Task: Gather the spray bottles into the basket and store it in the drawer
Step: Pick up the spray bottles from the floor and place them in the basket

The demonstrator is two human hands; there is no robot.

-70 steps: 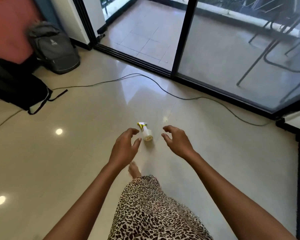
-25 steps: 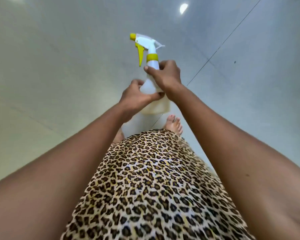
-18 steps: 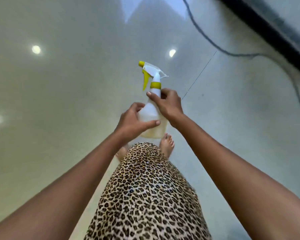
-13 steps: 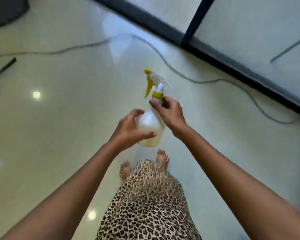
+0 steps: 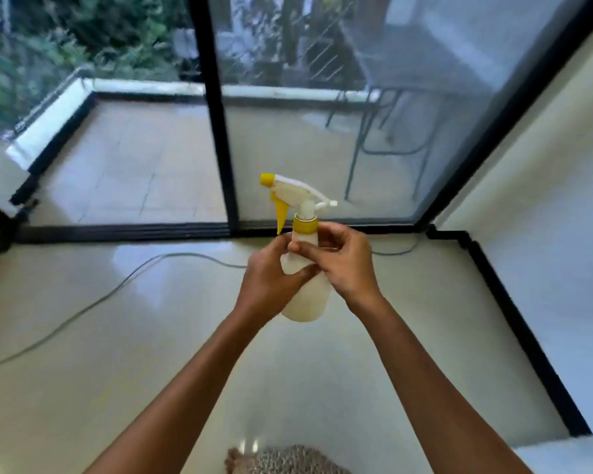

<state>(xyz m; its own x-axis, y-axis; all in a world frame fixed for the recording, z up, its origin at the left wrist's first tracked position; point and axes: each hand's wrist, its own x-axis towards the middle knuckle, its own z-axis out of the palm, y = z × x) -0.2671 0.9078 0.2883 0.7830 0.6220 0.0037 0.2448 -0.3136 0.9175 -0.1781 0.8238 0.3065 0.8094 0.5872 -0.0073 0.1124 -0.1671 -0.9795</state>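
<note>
A white spray bottle point(image 5: 307, 301) with a yellow nozzle, trigger and collar is held upright in front of me, above the glossy floor. My left hand point(image 5: 271, 282) wraps the bottle's body from the left. My right hand point(image 5: 344, 265) grips its shoulder and neck from the right, just under the yellow collar. The spray head points left. No basket or drawer is in view.
A black-framed sliding glass door point(image 5: 220, 131) stands ahead, with a balcony and a metal chair point(image 5: 391, 131) behind it. A grey cable point(image 5: 124, 282) runs across the floor. A white wall with a black skirting point(image 5: 514, 319) closes the right side.
Both hands picked the bottle up from the floor and raised it. My view has lifted from the floor to the glass door and balcony.
</note>
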